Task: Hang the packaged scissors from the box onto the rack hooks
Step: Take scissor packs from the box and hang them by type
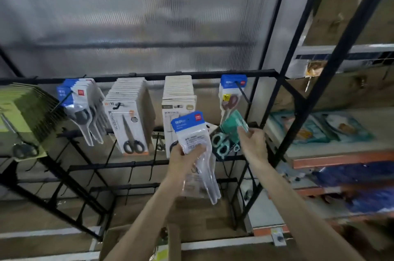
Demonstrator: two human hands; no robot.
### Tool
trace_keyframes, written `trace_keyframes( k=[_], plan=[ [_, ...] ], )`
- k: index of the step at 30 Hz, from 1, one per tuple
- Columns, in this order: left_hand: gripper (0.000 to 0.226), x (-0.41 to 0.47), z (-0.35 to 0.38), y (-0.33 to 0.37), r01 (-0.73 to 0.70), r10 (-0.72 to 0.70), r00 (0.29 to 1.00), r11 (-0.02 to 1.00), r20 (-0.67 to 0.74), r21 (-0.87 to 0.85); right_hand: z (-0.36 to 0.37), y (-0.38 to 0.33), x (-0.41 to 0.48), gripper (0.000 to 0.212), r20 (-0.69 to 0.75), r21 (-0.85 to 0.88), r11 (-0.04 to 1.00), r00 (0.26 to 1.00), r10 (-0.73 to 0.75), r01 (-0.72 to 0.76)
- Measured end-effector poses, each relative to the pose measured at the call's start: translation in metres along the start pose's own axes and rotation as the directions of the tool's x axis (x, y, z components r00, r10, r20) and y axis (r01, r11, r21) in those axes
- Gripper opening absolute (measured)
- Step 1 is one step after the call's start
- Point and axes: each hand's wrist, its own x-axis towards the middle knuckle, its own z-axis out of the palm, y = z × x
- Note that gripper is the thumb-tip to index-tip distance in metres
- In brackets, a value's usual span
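Left hand (pixel 183 159) clamps blue-topped scissor packs (pixel 188 130), perhaps several. Right hand (pixel 253 143) meets a blurred teal pack (pixel 231 125); I cannot tell whether it pinches.

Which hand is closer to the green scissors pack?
Right. The right hand has its fingertips at the lower right edge of the green scissors pack. The left hand is farther off to its lower left, gripping the blue-topped scissors packs.
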Motion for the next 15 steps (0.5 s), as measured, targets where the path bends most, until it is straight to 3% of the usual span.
trace_keyframes(
  k=[3, 5, 7, 10, 15],
  plan=[
    [0.020, -0.021, 0.003, -0.005, 0.052, -0.055, 0.997, 0.997, -0.051, -0.063, -0.015, 0.012, -0.043, 0.022, 0.092, 0.170, 0.980, 0.992, 0.088, -0.102],
    [0.037, -0.037, 0.004, -0.010, 0.084, -0.090, 0.995, 0.990, -0.051, -0.113, -0.023, 0.013, -0.057, 0.014, 0.257, 0.353, 0.902, 0.953, 0.162, -0.249],
    [0.050, -0.055, 0.004, -0.014, 0.103, -0.109, 0.993, 0.986, -0.036, -0.130, -0.031, 0.012, -0.065, 0.013, 0.333, 0.463, 0.827, 0.927, 0.172, -0.320],
    [0.039, -0.079, -0.002, -0.021, 0.087, -0.086, 0.996, 0.991, 0.016, -0.106, -0.039, 0.011, -0.079, 0.013, 0.272, 0.545, 0.781, 0.946, 0.179, -0.304],
    [0.037, -0.103, -0.026, -0.019, 0.038, -0.039, 0.999, 0.994, -0.008, -0.102, -0.055, 0.014, -0.095, 0.016, 0.157, 0.423, 0.878, 0.973, 0.171, -0.222]
  ],
)
